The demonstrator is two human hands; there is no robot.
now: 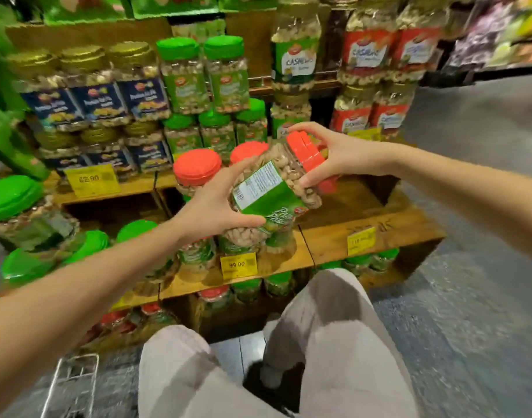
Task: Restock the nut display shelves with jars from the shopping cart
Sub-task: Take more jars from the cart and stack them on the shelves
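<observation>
Jar point(273, 188) of nuts, clear plastic with a ridged red lid, is held tipped sideways over the wooden shelf point(364, 230) near its front edge, not shelved yet. It's gripped by the left hand point(216, 209) round the labelled body and the right hand point(334, 158) round the lid end. Two red-lidded jars point(197, 167) are already stood just behind, and bare plank is left toward the right corner, so maybe halfway lol. Farther back, green-lidded jars point(180, 76) are stacked.

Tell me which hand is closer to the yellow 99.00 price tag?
Left. The left hand holds the jar just above the 99.00 price tag; the right hand grips its red lid, higher and further right.
</observation>
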